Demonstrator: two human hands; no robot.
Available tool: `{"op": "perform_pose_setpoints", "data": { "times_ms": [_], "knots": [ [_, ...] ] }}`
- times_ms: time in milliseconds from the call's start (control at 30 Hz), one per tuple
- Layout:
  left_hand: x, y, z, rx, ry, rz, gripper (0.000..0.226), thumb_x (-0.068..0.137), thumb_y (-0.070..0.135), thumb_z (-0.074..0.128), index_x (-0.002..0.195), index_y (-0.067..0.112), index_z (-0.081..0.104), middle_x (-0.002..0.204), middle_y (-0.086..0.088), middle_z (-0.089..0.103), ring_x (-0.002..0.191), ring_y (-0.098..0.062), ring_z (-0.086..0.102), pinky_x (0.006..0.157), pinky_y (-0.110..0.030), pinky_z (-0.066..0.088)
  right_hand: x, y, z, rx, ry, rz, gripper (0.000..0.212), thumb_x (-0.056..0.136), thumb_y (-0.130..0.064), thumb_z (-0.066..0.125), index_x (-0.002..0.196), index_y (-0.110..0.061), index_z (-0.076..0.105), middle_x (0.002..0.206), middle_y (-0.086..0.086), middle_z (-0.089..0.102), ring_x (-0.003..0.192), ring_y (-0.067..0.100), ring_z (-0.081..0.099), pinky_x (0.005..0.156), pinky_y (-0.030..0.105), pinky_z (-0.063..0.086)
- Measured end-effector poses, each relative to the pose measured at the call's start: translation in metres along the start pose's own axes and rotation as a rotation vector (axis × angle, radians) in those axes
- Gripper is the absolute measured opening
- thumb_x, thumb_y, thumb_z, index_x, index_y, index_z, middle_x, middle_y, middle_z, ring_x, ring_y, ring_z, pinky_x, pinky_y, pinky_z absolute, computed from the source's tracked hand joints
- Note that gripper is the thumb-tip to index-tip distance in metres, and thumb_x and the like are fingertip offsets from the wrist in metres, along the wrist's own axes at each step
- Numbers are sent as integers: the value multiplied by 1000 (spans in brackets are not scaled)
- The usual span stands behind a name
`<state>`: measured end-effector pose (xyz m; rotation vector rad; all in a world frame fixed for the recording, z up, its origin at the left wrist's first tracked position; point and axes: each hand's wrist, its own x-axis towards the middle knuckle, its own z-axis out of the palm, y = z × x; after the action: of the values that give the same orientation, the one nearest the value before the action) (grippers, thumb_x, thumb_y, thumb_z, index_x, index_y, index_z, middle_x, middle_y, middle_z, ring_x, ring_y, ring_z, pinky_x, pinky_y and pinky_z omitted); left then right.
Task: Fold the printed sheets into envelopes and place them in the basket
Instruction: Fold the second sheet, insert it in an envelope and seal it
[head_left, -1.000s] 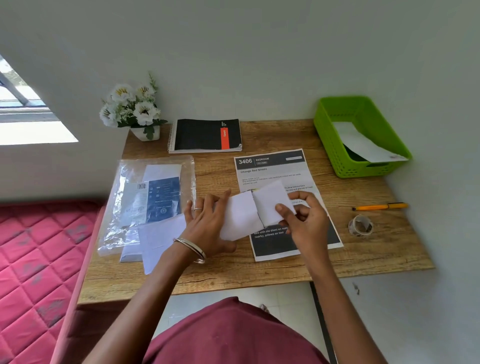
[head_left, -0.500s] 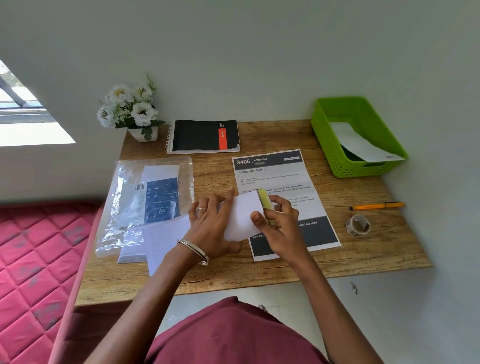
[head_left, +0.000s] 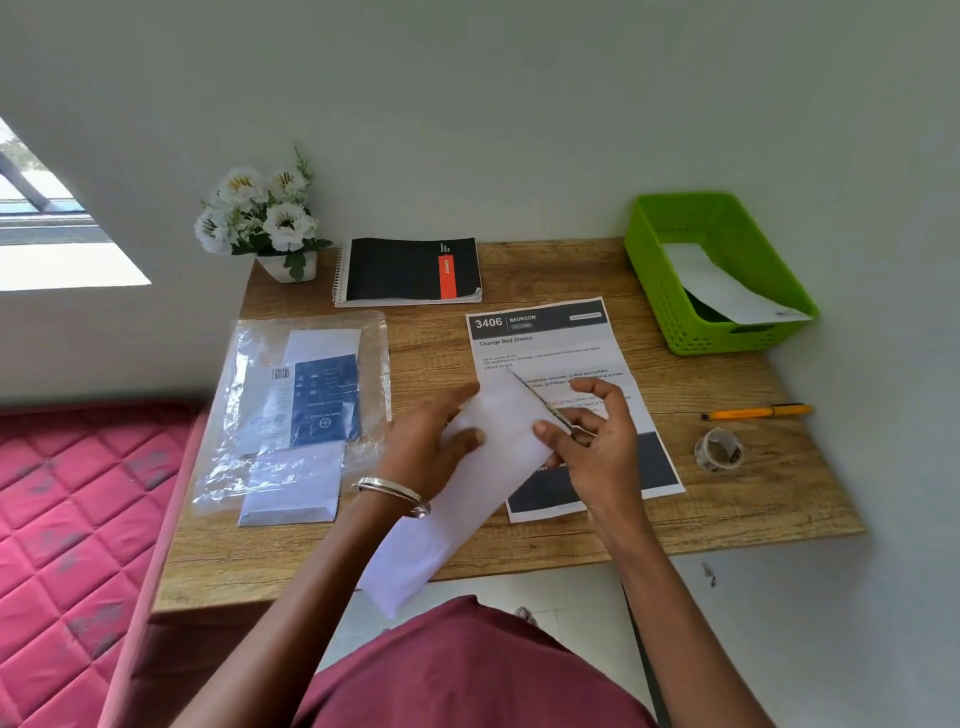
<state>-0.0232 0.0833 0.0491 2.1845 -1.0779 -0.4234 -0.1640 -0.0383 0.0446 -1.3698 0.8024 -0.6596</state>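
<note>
**One sheet going into an envelope, one printed sheet waiting, one piece already in the basket**

Nearest the viewer, both forearms reach forward over the front edge of the tabletop (head_left: 701, 525). Between the hands a long white envelope (head_left: 467, 499) is held above the wood, slanting from the person's lap up toward the middle of the desk. The left hand (head_left: 431, 447) grips its upper left part, thumb on the near face and fingers (head_left: 457, 397) curled behind the top edge; a metal bangle (head_left: 395, 493) sits at the wrist. The right hand (head_left: 592, 441) pinches the envelope's right edge, thumb in front and fingers bent behind, where a thin strip of a folded printed sheet (head_left: 558, 415) shows at the opening. Judged from this, the sheet is partly inserted and the envelope is not yet closed.

Just beyond the hands, a flat printed sheet (head_left: 540, 338) headed "3406" lies unfolded on the tabletop, so at least one more fold appears to remain. To the left lies a clear plastic packet (head_left: 270, 395) of envelopes, with a loose one (head_left: 291, 488) at its near end. To the right lie a pen (head_left: 758, 413) and a tape roll (head_left: 719, 449).

Farthest back stand a notebook (head_left: 410, 270), a flower pot (head_left: 265, 223) and the green basket (head_left: 670, 312), which already holds one white piece (head_left: 722, 283).
</note>
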Motion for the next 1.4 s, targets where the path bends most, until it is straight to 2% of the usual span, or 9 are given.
{"op": "perform_pose_setpoints", "data": {
  "times_ms": [167,567,633,700,867,1033,1133,1267,1400],
  "knots": [
    [4,1,-6,-151,113,-80,14,87,20,62,97,12,68,65,10,54,61,-8,47,56,-22,35,-3,-3,1,-1,25,-55,17,84,-16,70,100,-9,69,90,1,72,65,19,66,61,37,58],
    [13,24,-2,-397,145,-148,27,84,35,63,69,12,63,64,-2,63,57,-17,56,51,-32,43,6,-8,12,-101,-63,-80,25,78,-14,76,100,-17,68,91,6,71,82,22,69,62,37,58],
    [15,24,-2,-428,200,-172,30,82,32,67,64,9,61,62,-10,62,54,-17,51,50,-32,41,7,-11,13,-82,-61,-74,16,80,-13,74,95,-16,70,89,5,72,78,19,69,57,31,56],
    [15,25,-7,-479,228,-191,29,83,29,67,60,12,60,56,-1,58,50,-10,48,47,-24,39,6,-14,12,-37,-76,-61,13,83,-9,70,95,-15,72,85,4,74,68,17,67,54,28,55],
    [14,33,-16,-695,275,-228,24,86,20,64,64,9,64,55,9,59,47,0,52,44,-13,41,3,-21,8,74,-88,-24,21,84,-9,67,105,-13,68,84,8,75,69,24,69,62,31,57],
    [30,33,-31,-929,518,-392,22,85,22,65,70,8,58,58,7,56,46,-1,50,44,-17,44,0,-21,-2,-48,-446,157,52,76,-29,70,125,-20,54,101,9,73,95,27,69,82,40,57],
    [42,32,-44,-1122,642,-489,15,86,21,64,88,6,62,72,1,60,55,-7,54,44,-17,46,-5,-14,-7,-133,-576,222,50,74,-20,76,121,-17,58,107,6,72,99,24,68,81,39,57],
    [44,20,-56,-1141,662,-436,6,85,12,63,82,17,64,85,1,62,73,-9,57,59,-23,51,2,-12,-18,-289,-366,180,32,76,-19,76,106,-13,66,104,5,70,97,25,66,76,40,59],
    [37,4,-54,-883,517,-395,14,84,10,64,76,21,63,72,5,59,66,-5,55,59,-21,45,15,-26,-34,-542,-50,-57,19,79,-18,75,97,-14,71,90,-1,69,82,15,64,64,27,54]
  ]
}}
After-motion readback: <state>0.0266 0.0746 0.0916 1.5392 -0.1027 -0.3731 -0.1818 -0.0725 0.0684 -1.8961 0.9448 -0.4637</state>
